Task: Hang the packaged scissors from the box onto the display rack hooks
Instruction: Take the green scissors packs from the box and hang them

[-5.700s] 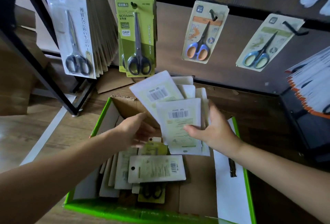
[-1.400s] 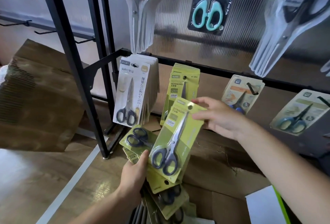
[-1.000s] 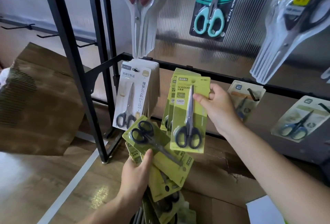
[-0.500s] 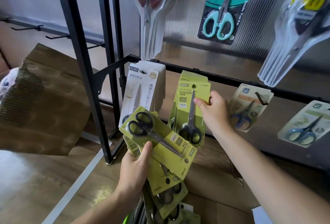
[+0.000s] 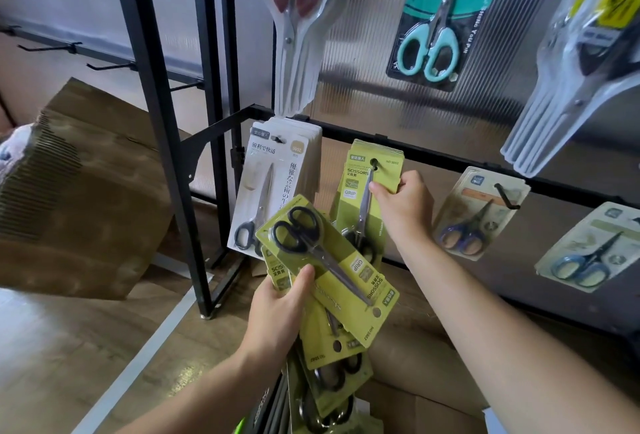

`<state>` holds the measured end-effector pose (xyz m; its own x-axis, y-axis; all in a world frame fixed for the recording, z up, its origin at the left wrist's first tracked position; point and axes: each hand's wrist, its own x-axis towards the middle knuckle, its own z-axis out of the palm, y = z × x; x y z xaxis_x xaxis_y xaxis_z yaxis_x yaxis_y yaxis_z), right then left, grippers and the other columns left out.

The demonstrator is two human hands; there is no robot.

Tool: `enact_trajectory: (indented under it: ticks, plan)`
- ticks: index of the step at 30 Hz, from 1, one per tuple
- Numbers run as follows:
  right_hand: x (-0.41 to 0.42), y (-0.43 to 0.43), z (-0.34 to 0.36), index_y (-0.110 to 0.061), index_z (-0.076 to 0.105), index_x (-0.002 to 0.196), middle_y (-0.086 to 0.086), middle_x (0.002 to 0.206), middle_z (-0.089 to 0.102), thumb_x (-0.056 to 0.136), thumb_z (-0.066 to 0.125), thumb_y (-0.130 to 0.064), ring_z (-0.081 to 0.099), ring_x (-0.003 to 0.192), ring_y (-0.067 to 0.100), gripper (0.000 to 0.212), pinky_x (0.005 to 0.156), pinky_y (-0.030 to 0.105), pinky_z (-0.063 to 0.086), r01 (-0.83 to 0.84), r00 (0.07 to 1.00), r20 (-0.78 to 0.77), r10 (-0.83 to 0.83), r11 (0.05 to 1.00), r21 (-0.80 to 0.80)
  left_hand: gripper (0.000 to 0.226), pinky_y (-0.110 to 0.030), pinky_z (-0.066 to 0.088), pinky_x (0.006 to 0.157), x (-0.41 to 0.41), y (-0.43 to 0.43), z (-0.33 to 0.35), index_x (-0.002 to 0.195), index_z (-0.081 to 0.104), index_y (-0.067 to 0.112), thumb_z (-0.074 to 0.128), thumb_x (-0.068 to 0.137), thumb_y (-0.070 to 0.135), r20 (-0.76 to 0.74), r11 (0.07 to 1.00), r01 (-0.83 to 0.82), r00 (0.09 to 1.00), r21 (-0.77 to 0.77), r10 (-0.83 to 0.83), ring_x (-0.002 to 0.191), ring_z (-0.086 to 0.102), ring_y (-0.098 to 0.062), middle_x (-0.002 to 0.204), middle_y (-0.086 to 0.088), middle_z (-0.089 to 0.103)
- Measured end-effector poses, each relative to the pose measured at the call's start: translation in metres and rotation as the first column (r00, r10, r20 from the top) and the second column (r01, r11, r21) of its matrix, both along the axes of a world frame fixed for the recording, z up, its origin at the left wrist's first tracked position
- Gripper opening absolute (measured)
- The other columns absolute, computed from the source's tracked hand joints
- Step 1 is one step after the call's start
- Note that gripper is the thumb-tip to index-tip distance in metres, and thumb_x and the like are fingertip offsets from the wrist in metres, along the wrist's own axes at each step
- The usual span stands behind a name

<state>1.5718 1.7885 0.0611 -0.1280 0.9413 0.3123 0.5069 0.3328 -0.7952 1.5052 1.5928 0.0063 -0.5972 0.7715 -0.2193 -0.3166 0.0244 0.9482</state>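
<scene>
My left hand (image 5: pixel 277 316) holds a fan of scissor packs (image 5: pixel 329 271) low in front of the rack's lower rail (image 5: pixel 450 160). Behind the fan, my right hand (image 5: pixel 403 205) pinches the front pack (image 5: pixel 384 175), which hangs on a hook (image 5: pixel 374 162). A stack of packs (image 5: pixel 273 170) hangs just left of it. 2 more hang to its right: the next pack (image 5: pixel 478 212) and the end pack (image 5: pixel 588 246). A cardboard box (image 5: pixel 86 191) sits far left.

Head-worn view; faces down-forward, close to rack (image 5: pixel 450 160).
</scene>
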Motion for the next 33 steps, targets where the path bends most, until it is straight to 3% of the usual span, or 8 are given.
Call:
enact_trajectory:
  ticks: [4,11,15,18,20,23,26,33]
  plan:
    - [0.006,-0.002,0.003,-0.013,0.054,0.096,-0.004,0.084,0.056,0.088,0.065,-0.047,0.052,0.074,0.02,0.036,0.049,0.023,0.025,0.038,0.967,0.25,-0.044,0.999,0.029,0.021,-0.041,0.059,0.078,-0.003,0.006,0.003,0.104,0.066,0.012,0.057,0.096,0.028,0.004,0.999,0.038,0.999,0.0,-0.038,0.084,0.074,-0.023,0.091,-0.005,0.076]
    - [0.044,-0.023,0.001,-0.014,0.053,0.095,0.001,0.087,0.061,0.095,0.046,-0.054,0.052,0.073,0.019,0.041,0.051,0.023,0.03,-0.028,0.893,0.448,-0.039,0.989,0.142,0.03,-0.046,0.057,0.085,-0.002,0.009,0.002,0.112,0.065,0.008,0.056,0.096,0.032,0.048,0.997,0.079,0.996,0.012,-0.08,0.09,0.073,-0.026,0.098,-0.008,0.075]
    - [0.065,-0.046,-0.003,-0.02,0.057,0.093,-0.005,0.084,0.063,0.089,0.04,-0.07,0.061,0.08,0.015,0.052,0.073,0.034,0.053,-0.232,0.815,0.497,0.297,0.954,-0.191,0.032,-0.048,0.056,0.086,0.001,0.009,-0.001,0.113,0.064,0.007,0.055,0.096,0.033,0.059,0.998,0.058,0.996,0.036,-0.06,0.093,0.072,-0.028,0.101,-0.01,0.075]
    - [0.075,-0.055,0.001,-0.023,0.063,0.096,-0.01,0.088,0.07,0.08,0.061,-0.066,0.066,0.084,0.009,0.046,0.078,0.034,0.055,-0.344,0.736,0.356,0.576,0.771,-0.536,0.032,-0.048,0.058,0.083,0.004,0.011,-0.001,0.114,0.063,0.007,0.053,0.097,0.032,0.1,0.998,0.022,0.995,0.055,-0.027,0.095,0.071,-0.029,0.103,-0.012,0.074]
    - [0.079,-0.054,0.006,-0.019,0.063,0.1,-0.011,0.091,0.07,0.077,0.074,-0.05,0.066,0.086,0.005,0.04,0.078,0.032,0.057,-0.383,0.731,0.301,0.612,0.734,-0.561,0.034,-0.048,0.058,0.083,0.006,0.012,-0.002,0.117,0.062,0.007,0.051,0.097,0.033,0.117,0.998,0.021,0.993,0.061,-0.028,0.096,0.071,-0.03,0.105,-0.013,0.073]
    - [0.076,-0.047,0.015,-0.022,0.054,0.106,-0.017,0.091,0.058,0.077,0.08,-0.03,0.055,0.078,-0.004,0.04,0.061,0.016,0.045,-0.369,0.826,0.262,0.499,0.831,-0.417,0.038,-0.048,0.057,0.085,0.006,0.011,-0.004,0.121,0.059,0.011,0.053,0.094,0.037,0.099,0.998,0.03,0.995,0.054,-0.035,0.097,0.071,-0.029,0.107,-0.01,0.073]
    - [0.073,-0.039,0.019,-0.02,0.053,0.111,-0.006,0.099,0.07,0.078,0.079,-0.014,0.068,0.083,0.006,0.043,0.071,0.025,0.056,-0.387,0.92,-0.082,0.383,0.855,-0.344,0.04,-0.05,0.054,0.089,0.004,0.008,-0.005,0.12,0.061,0.016,0.056,0.089,0.042,0.049,0.997,0.069,0.996,0.046,-0.071,0.098,0.071,-0.027,0.108,-0.007,0.073]
    - [0.045,-0.021,0.038,-0.017,0.063,0.1,-0.008,0.089,0.069,0.08,0.077,-0.007,0.066,0.075,-0.003,0.027,0.067,0.017,0.053,-0.345,0.903,-0.261,0.342,0.938,0.035,0.027,-0.045,0.059,0.079,0.015,-0.005,-0.008,0.107,0.065,0.006,0.062,0.092,0.029,0.087,0.973,0.209,0.976,-0.101,-0.2,0.087,0.073,-0.028,0.094,-0.011,0.075]
